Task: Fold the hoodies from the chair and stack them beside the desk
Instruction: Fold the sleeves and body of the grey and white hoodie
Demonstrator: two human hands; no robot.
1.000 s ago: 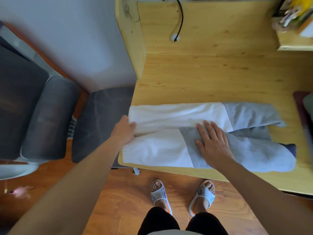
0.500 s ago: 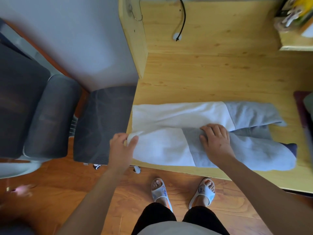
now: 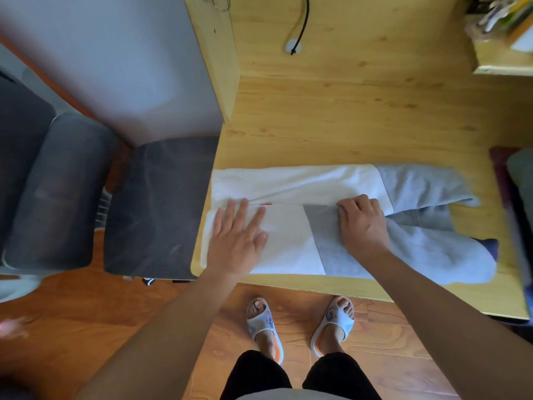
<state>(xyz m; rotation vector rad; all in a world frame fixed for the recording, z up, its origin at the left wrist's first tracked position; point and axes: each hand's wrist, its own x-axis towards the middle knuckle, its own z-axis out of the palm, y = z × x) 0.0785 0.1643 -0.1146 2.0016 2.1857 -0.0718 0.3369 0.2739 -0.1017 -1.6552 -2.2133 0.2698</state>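
A hoodie (image 3: 291,243) lies folded lengthwise along the near edge of the bench (image 3: 331,125), its left end just over the bench's left edge. The left hand (image 3: 236,241) rests flat on that end; the right hand (image 3: 362,223) sits to its right, on the hoodie's middle. A chair (image 3: 158,209) stands just left of the bench. A cable (image 3: 301,24) hangs at the back.
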